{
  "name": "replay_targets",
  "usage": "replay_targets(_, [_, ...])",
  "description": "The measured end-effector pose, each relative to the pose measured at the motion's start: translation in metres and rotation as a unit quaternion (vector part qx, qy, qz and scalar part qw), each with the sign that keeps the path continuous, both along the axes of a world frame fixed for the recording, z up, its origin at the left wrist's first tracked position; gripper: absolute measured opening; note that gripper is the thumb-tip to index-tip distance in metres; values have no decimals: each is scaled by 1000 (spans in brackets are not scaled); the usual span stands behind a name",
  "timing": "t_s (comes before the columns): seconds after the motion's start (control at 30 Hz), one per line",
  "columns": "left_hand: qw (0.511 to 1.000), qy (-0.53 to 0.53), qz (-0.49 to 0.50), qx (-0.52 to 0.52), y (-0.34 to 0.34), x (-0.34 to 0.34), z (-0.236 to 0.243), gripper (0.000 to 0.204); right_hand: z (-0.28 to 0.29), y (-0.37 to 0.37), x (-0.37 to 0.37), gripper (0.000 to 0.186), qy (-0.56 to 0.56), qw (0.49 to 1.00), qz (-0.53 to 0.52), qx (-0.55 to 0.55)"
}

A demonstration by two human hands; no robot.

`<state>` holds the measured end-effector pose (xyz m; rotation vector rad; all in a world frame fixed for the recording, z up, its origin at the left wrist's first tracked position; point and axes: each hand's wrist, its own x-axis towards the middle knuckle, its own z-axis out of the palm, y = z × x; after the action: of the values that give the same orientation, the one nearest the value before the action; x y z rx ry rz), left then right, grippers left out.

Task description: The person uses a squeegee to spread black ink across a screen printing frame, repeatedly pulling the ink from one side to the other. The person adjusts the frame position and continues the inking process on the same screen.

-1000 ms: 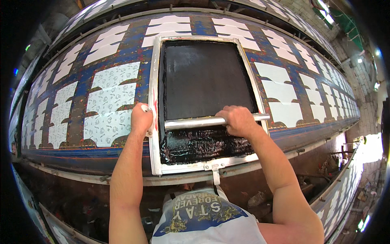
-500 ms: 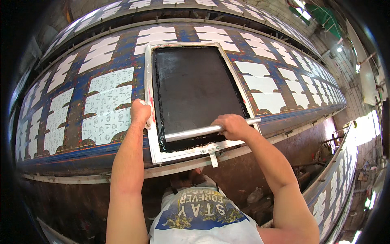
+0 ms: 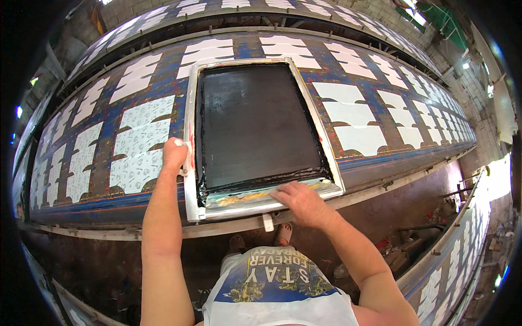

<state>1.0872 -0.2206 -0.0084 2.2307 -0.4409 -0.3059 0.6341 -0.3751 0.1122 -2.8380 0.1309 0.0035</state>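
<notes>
A screen-printing frame (image 3: 335,168) with pale rails lies across the fabric-covered table in front of me. Its mesh (image 3: 258,122) is dark, with thick black ink along the sides and near end. My left hand (image 3: 174,155) is closed round a small handle on the left rail. At the near end, my right hand (image 3: 302,203) lies over a long stained strip (image 3: 239,199), seemingly the squeegee tipped against the near rail. Its fingers are a little smeared, and I cannot tell whether they grip it. The round metal bar no longer shows clearly.
Printed white pieces (image 3: 142,144) lie left of the frame; plain white pieces (image 3: 348,117) lie right. A metal rail (image 3: 125,234) edges the table's near side. Another table (image 3: 454,255) with white pieces stands at the right, and one more (image 3: 239,4) beyond.
The metal squeegee bar that my right hand held above the mesh has gone down to the near end. The frame and my left hand have shifted slightly left; my right hand has come lower.
</notes>
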Motion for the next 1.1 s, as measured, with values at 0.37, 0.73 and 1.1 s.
replay_targets(0.37, [998,6,41,55,-8,-16,30,28,-16,-126,-113,48,-206,938,-234,152])
replay_targets(0.73, [996,25,73,43,-5,-12,26,32,-60,-177,-128,48,-10,744,-439,504])
replay_targets(1.1, [986,134,71,-64,3,-21,31,17,-63,-161,-116,38,-61,682,-528,503])
